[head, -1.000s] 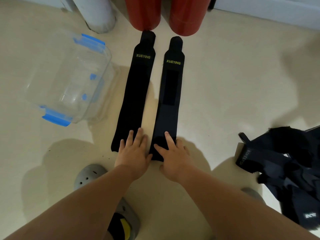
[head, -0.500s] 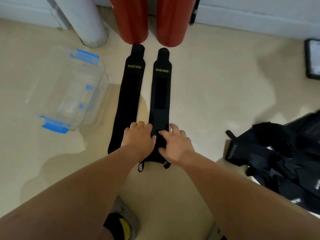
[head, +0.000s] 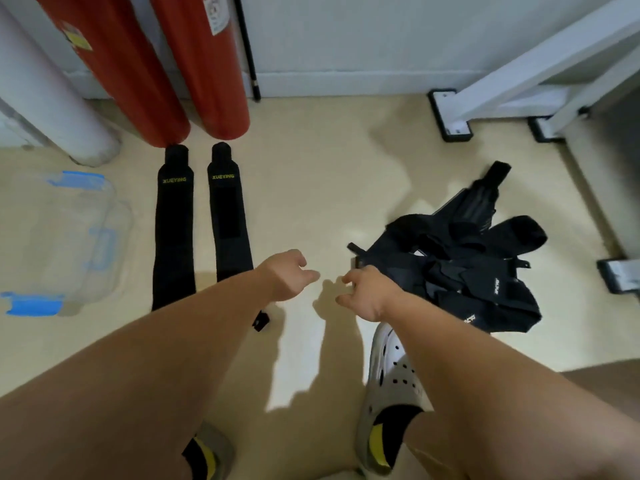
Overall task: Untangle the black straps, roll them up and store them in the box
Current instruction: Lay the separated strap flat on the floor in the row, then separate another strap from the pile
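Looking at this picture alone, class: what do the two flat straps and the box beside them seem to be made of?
Flat straps: probably woven fabric, matte black; they lie limp and reflect no light. Box: likely rigid clear plastic, smooth; the floor shows through its walls, and blue clips sit on its rim.
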